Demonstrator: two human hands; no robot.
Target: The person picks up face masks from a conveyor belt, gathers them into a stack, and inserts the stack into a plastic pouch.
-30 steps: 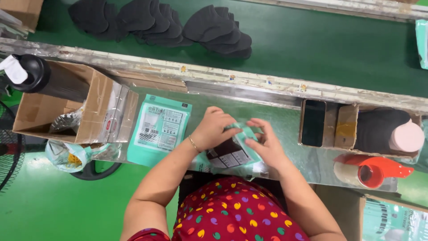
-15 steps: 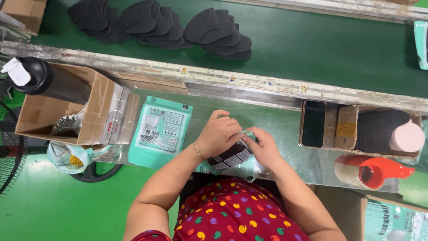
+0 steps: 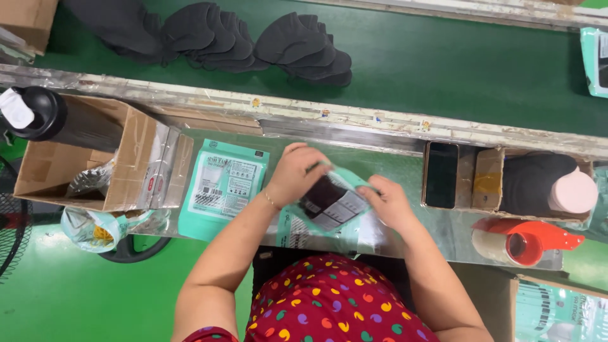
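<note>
Both of my hands hold a teal plastic pouch (image 3: 332,206) with dark masks inside, above the metal shelf (image 3: 405,237). My left hand (image 3: 297,174) grips its upper left part with fingers curled over the top. My right hand (image 3: 387,202) pinches its right edge. Under the pouch lie more flat teal pouches (image 3: 297,233). A stack of teal pouches (image 3: 221,187) lies flat to the left of my left hand. Piles of black face masks (image 3: 304,47) rest on the green conveyor belt (image 3: 456,69) beyond the shelf.
An open cardboard box (image 3: 82,161) with a black bottle (image 3: 38,114) stands at left. At right are a black phone (image 3: 441,175), a small box holding a dark bundle and a pink cup (image 3: 573,191), and a red tape dispenser (image 3: 525,240). More teal pouches (image 3: 557,313) fill a carton at bottom right.
My hands have turned and lifted the pouch slightly; the left hand has slid over its top, and the right hand has shifted to its right edge.
</note>
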